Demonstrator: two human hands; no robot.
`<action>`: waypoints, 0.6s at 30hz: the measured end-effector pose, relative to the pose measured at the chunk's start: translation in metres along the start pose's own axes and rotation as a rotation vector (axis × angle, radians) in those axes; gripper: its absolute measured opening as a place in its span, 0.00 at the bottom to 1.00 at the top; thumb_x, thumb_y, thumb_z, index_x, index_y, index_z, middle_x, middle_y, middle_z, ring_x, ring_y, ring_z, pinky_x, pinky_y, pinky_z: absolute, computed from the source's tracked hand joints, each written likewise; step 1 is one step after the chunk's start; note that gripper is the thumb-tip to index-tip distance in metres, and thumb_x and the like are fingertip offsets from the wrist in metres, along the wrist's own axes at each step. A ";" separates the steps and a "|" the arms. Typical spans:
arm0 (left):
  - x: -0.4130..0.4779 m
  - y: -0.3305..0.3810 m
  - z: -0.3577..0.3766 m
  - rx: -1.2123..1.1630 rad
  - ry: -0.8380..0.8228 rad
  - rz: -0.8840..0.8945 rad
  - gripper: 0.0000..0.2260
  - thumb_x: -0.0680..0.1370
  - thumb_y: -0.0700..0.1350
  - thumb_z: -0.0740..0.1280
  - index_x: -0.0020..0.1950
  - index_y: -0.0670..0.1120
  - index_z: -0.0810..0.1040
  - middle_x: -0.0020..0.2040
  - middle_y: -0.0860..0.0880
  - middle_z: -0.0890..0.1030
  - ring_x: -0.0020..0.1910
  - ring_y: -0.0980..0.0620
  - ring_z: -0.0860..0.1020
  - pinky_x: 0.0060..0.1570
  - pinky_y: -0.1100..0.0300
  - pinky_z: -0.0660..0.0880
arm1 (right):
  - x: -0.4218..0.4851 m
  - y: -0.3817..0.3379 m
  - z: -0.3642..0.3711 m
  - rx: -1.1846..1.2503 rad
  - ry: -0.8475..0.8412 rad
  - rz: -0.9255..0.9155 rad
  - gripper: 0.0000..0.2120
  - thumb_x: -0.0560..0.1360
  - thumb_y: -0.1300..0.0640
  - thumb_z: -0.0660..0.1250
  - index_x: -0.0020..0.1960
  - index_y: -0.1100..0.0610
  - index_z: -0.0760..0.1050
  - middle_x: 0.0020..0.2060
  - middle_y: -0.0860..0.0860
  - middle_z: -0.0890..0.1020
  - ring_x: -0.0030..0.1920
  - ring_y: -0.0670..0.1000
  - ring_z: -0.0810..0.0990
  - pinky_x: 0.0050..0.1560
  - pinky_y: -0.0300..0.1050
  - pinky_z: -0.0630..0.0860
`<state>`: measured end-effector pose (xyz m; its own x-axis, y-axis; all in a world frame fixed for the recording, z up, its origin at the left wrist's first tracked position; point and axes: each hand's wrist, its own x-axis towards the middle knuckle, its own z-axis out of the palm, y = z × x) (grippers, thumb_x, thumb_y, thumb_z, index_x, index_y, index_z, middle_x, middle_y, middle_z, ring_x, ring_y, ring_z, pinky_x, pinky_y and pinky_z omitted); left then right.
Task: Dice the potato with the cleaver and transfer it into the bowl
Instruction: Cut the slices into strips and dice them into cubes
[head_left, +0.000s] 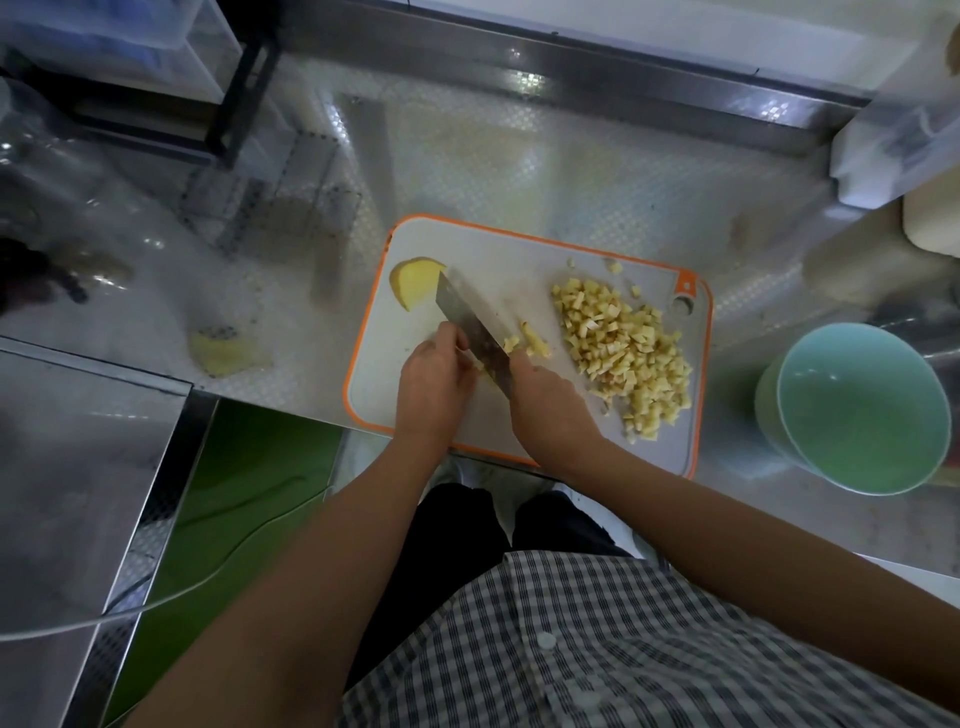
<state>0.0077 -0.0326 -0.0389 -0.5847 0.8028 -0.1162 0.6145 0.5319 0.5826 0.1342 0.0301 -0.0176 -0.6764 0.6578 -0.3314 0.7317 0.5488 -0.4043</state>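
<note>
A white cutting board (457, 244) with an orange rim lies on the steel counter. My right hand (550, 405) grips the cleaver (472, 322), whose blade slants up to the left across the board. My left hand (434, 384) has curled fingers holding potato strips (524, 343) against the blade's left side; those strips are mostly hidden. An uncut potato piece (413, 283) sits at the board's left, partly behind the blade tip. A heap of potato dice (623, 348) covers the board's right half. The green bowl (810, 457) stands empty to the right of the board.
A potato peel scrap (228, 353) lies on the counter left of the board. Clear plastic containers (904, 140) stand at the back right and a dark rack (239, 93) at the back left. A lower steel surface (78, 457) is at my left.
</note>
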 end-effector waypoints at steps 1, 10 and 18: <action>0.000 0.000 0.000 0.005 0.004 0.004 0.11 0.71 0.37 0.68 0.50 0.44 0.70 0.40 0.44 0.80 0.41 0.43 0.77 0.39 0.51 0.70 | 0.001 -0.001 0.002 0.000 0.001 0.006 0.18 0.79 0.64 0.53 0.68 0.59 0.61 0.52 0.59 0.77 0.48 0.64 0.78 0.41 0.52 0.68; -0.002 -0.001 -0.003 0.028 -0.004 0.046 0.13 0.69 0.36 0.67 0.52 0.44 0.73 0.42 0.47 0.79 0.45 0.46 0.74 0.41 0.57 0.66 | -0.001 0.008 -0.007 0.118 0.090 -0.045 0.19 0.79 0.62 0.57 0.69 0.63 0.62 0.46 0.63 0.79 0.45 0.65 0.78 0.40 0.54 0.70; -0.005 -0.008 -0.001 0.191 0.070 -0.027 0.05 0.70 0.45 0.70 0.42 0.45 0.83 0.42 0.46 0.80 0.49 0.45 0.74 0.37 0.57 0.67 | -0.003 -0.003 -0.004 0.066 -0.011 -0.063 0.17 0.79 0.63 0.55 0.67 0.62 0.61 0.47 0.60 0.77 0.44 0.63 0.77 0.37 0.50 0.67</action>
<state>0.0051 -0.0411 -0.0421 -0.6339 0.7703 -0.0694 0.6834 0.5998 0.4162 0.1345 0.0279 -0.0122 -0.7220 0.6172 -0.3126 0.6808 0.5536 -0.4796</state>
